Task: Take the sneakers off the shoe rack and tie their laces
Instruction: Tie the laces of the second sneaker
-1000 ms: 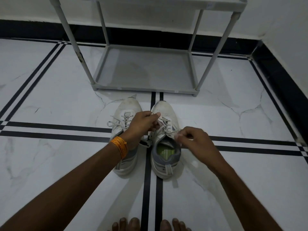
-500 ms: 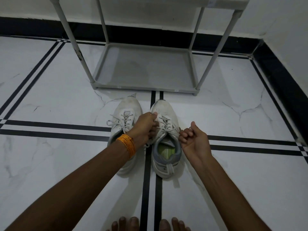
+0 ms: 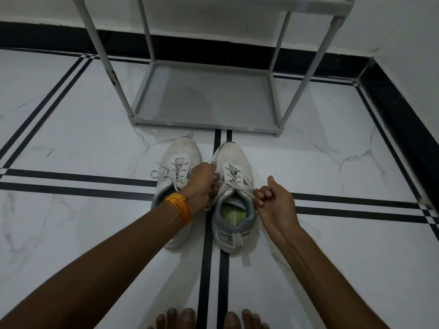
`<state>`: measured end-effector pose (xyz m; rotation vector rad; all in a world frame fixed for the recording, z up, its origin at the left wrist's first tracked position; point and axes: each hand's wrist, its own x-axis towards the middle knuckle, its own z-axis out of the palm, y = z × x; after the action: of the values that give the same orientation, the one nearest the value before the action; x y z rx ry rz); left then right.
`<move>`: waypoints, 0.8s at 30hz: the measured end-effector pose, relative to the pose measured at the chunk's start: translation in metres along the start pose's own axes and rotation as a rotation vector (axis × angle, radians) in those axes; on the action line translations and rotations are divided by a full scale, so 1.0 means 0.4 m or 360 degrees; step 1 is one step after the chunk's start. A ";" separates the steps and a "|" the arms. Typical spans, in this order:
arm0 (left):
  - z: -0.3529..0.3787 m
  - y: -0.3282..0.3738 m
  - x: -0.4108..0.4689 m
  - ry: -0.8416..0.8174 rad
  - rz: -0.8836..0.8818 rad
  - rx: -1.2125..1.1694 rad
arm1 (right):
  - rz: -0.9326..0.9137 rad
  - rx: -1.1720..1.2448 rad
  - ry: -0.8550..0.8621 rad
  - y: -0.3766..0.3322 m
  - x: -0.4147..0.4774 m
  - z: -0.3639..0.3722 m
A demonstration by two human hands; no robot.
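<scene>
Two white sneakers stand side by side on the floor, toes toward the rack. The left sneaker (image 3: 180, 155) has its laces in a loose bow. The right sneaker (image 3: 234, 160) shows a green insole and grey collar. My left hand (image 3: 202, 184), with an orange thread band at the wrist, is closed on a lace end between the two shoes. My right hand (image 3: 273, 198) is fisted on the other lace end (image 3: 240, 189) of the right sneaker, just right of its opening. The lace runs taut across the tongue between both hands.
The grey shoe rack (image 3: 251, 128) stands just beyond the sneakers, its bottom shelf bare. White marble floor with black inlay stripes (image 3: 78, 179) spreads around. A black skirting and wall corner (image 3: 389, 91) lie at the right. My bare toes (image 3: 187, 320) show at the bottom edge.
My right hand has turned palm-up and drawn outward to the right with the lace end, pulling it tight. My left hand has stayed closed between the shoes.
</scene>
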<state>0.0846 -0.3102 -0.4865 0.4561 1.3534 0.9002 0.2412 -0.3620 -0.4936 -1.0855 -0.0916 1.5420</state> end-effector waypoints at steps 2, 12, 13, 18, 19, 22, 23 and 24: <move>-0.012 -0.007 -0.016 -0.0051 0.0109 0.0152 | -0.0099 -0.0205 -0.0002 -0.004 -0.017 0.003; -0.047 -0.007 -0.039 -0.0337 0.1431 0.1812 | -0.1324 -0.2217 0.0146 -0.044 -0.120 0.044; -0.046 -0.013 -0.029 -0.0398 0.1464 0.1971 | -0.1320 -0.2410 -0.0046 -0.035 -0.117 0.054; -0.058 -0.023 -0.024 -0.0331 0.1679 0.2207 | -0.1001 -0.3285 -0.0218 -0.008 -0.069 0.047; -0.062 -0.025 -0.026 -0.0301 0.1720 0.2251 | -0.1016 -0.3287 -0.0189 -0.008 -0.067 0.038; -0.069 -0.031 -0.023 -0.0251 0.1701 0.2394 | -0.1099 -0.3268 -0.0195 0.001 -0.077 0.029; -0.066 -0.030 -0.022 -0.0244 0.1649 0.2433 | -0.1128 -0.3237 -0.0195 0.004 -0.081 0.031; -0.061 -0.027 -0.021 -0.0235 0.1590 0.2458 | -0.1146 -0.3202 -0.0190 0.006 -0.084 0.035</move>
<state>0.0645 -0.3284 -0.4943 2.4633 1.4451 0.3330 0.2259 -0.3831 -0.4681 -1.9711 -2.1709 0.4009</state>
